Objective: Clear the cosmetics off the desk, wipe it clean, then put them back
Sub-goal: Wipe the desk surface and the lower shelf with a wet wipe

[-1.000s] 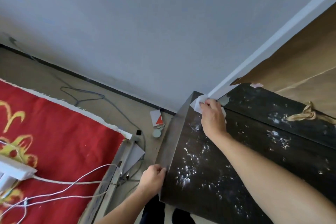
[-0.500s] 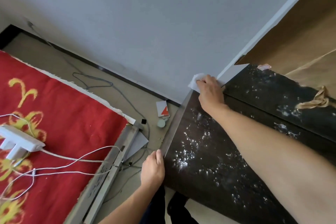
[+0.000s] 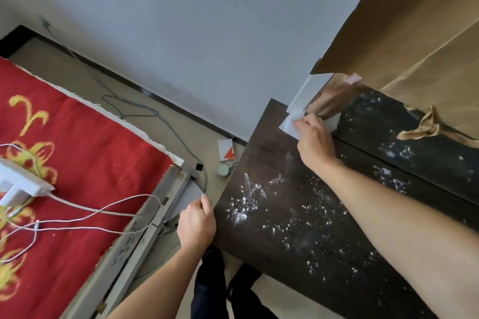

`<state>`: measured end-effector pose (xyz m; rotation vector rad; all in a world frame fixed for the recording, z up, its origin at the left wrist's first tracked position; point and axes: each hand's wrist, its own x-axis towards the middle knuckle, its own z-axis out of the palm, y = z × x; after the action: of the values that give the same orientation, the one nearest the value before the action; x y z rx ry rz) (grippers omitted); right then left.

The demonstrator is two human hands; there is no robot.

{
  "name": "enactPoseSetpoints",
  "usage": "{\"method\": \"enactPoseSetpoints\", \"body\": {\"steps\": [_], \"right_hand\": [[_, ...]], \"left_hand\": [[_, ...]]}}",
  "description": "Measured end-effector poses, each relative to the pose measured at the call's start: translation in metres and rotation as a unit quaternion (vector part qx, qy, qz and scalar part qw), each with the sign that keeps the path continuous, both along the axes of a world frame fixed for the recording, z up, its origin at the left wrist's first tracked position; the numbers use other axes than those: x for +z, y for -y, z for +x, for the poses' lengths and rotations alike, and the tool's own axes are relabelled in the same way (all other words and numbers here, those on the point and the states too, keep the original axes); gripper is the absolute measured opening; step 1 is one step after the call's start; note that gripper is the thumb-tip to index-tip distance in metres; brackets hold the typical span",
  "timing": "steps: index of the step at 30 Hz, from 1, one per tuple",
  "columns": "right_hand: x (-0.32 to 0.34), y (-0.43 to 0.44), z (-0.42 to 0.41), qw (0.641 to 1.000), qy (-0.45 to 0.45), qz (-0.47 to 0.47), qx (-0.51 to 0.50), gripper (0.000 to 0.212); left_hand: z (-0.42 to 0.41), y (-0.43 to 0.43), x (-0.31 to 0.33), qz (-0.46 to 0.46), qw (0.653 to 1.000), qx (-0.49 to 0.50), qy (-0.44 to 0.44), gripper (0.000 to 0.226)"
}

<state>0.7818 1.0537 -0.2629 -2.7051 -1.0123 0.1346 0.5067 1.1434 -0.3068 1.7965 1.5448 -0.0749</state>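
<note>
Left of the desk [image 3: 272,155] lies a red cloth [image 3: 85,163]; nearer, the left hand [image 3: 197,223] curls its fingers round the desk's left edge, likely to keep it steady. At the desk's far corner the right hand [image 3: 315,141] holds a white tissue [image 3: 288,127] in bent fingers and presses it down to rub off white specks [image 3: 242,211]. No cosmetics sit on the desk; a small round pot [image 3: 223,170] on the floor beside it may be one.
</note>
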Motion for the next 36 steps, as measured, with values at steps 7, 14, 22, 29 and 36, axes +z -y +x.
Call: {"method": "enactPoseSetpoints", "body": {"steps": [7, 14, 22, 29, 36], "right_hand": [[-0.007, 0.052, -0.094, 0.982, -0.168, 0.05, 0.07, 0.025], [0.004, 0.0, -0.026, 0.992, -0.087, 0.066, -0.066, 0.023], [-0.019, 0.022, -0.11, 0.97, -0.127, 0.042, 0.203, 0.041], [-0.009, -0.003, -0.037, 0.992, -0.092, 0.082, 0.029, 0.028], [-0.031, -0.002, -0.104, 0.976, -0.081, 0.072, 0.19, 0.039]], "left_hand": [[-0.001, 0.002, 0.005, -0.004, 1.0, 0.006, -0.007, 0.042], [0.002, 0.003, 0.006, 0.015, 1.0, 0.025, 0.009, 0.041], [-0.001, 0.005, 0.002, 0.043, 0.999, 0.025, 0.007, 0.042], [0.001, 0.003, 0.002, 0.048, 0.998, 0.033, 0.019, 0.042], [-0.001, 0.004, 0.001, 0.056, 0.998, 0.026, 0.021, 0.043]]}}
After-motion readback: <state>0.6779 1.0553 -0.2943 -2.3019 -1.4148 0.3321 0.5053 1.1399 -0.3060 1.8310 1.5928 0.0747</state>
